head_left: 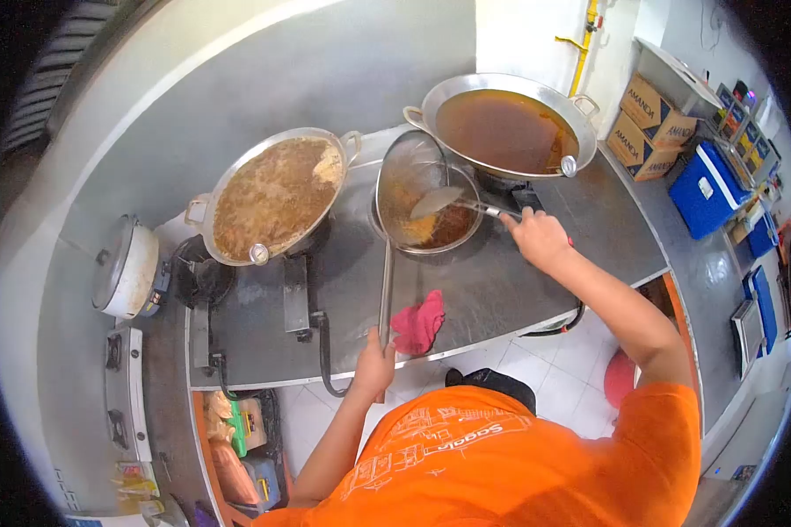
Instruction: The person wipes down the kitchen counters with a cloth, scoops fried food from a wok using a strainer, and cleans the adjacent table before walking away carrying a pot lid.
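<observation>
My left hand (375, 364) is closed on the long handle of a round mesh strainer (406, 167), tilted over a metal bowl (476, 235) with dark contents. In my right hand (539, 235) is the handle of a metal ladle (438, 202), its head against the strainer's mesh. Golden bits lie low in the strainer. To the left, a wok (277, 193) holds foamy, bubbling oil. Behind the bowl on the right stands a second wok (507, 127) with still brown oil. A pink cloth (419, 323) lies beside my left hand.
A white pot (136, 272) and a gas stove (126, 395) are at the left. Cardboard boxes (650, 127) and a blue cooler (707, 191) stand at the right. Black hoses hang at the counter's front edge (492, 338). A yellow pipe (583, 53) runs up the wall.
</observation>
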{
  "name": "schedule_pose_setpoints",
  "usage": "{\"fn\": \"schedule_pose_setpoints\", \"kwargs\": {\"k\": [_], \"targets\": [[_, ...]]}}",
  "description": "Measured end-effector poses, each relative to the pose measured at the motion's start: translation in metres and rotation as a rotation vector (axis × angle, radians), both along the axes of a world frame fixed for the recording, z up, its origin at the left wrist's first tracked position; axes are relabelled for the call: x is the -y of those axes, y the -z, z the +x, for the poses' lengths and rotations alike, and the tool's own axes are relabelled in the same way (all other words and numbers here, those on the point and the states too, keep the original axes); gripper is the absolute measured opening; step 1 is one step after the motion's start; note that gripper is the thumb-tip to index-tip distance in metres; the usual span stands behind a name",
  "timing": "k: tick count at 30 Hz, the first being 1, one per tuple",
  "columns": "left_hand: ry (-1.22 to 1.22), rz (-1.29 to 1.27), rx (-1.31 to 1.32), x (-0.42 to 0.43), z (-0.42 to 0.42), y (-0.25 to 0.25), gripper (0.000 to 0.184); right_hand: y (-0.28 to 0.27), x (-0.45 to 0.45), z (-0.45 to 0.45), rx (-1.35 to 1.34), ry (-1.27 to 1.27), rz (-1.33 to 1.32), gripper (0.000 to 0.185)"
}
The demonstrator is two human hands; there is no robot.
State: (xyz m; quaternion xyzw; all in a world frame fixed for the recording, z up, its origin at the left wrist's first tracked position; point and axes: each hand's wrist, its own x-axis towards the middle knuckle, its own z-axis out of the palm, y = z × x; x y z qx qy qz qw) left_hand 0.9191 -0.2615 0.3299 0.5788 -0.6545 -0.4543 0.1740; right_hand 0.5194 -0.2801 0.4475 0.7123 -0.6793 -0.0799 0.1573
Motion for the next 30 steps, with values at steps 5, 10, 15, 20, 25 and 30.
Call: {"fn": "schedule_pose_setpoints", "kwargs": {"k": [5,10,15,20,25,30], "targets": [[0.074,-0.206,0.267,-0.003,-0.007,-0.02,0.045,0.01,0.003,0.031,0.257,0.164,-0.123,0.056],[0.019,-0.213,0.287,-0.019,-0.002,-0.034,0.047,0.049,0.006,0.021,0.159,-0.005,-0.032,0.052],[0.047,-0.265,0.3,-0.027,0.011,-0.023,0.05,0.022,-0.006,0.023,0.238,0.142,-0.139,0.047],[0.051,-0.283,0.305,-0.034,0.018,-0.028,0.054,0.043,-0.004,0.027,0.175,-0.011,-0.092,0.058],[0.028,-0.353,0.24,-0.044,0.016,-0.02,0.053,0.018,-0.008,0.023,0.217,0.042,-0.135,0.056],[0.029,-0.343,0.22,-0.039,0.016,-0.015,0.054,0.045,-0.007,0.02,0.192,-0.03,-0.108,0.058]]}}
